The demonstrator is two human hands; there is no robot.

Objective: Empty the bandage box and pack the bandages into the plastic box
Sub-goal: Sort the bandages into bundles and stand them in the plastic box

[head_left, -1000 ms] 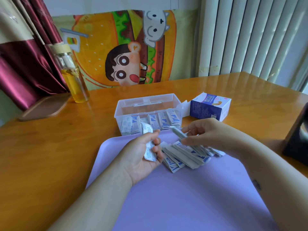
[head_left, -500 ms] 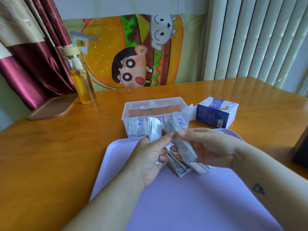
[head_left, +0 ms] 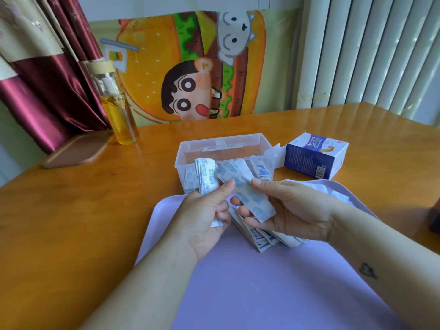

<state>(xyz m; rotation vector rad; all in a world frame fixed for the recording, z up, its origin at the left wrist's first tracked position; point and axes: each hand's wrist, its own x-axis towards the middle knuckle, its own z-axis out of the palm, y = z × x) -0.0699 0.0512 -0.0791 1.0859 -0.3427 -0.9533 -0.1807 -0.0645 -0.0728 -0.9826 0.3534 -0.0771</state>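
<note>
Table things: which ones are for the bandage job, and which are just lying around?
For the job: bandage box, plastic box, stack of bandages in the left hand, bandage strip in the right hand, loose bandages on the purple mat.
Just lying about: glass bottle, wooden board, cartoon picture, curtain.

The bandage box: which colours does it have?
The bandage box has a dark blue side and a white top; head view.

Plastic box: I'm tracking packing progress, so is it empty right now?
No, several wrapped bandages stand inside the plastic box, along its near wall.
</note>
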